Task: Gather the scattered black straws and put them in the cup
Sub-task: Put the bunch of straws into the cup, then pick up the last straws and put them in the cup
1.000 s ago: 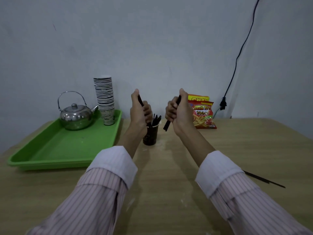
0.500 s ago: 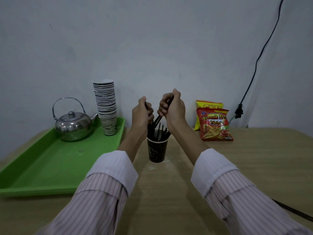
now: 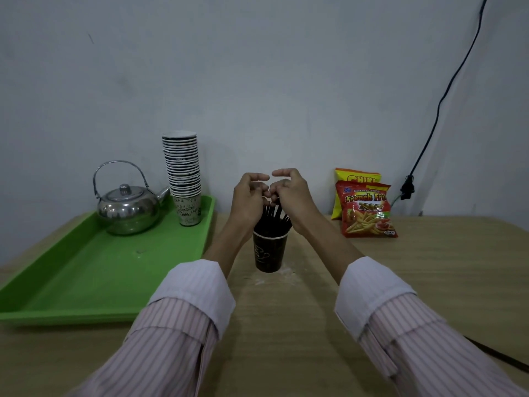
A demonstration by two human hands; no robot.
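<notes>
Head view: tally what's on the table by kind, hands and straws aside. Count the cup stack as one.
Kettle: 1
Green tray: 1
Stack of paper cups: 1
Dark cup holding the straws: 1
Snack bags: 2
Dark thin item at the right edge, cannot tell what: 1
Total: 7

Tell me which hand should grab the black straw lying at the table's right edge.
Right, probably. The stray straw lies by the right sleeve; the right hand can pull back to it, while the left hand would have to cross over the cup.
</notes>
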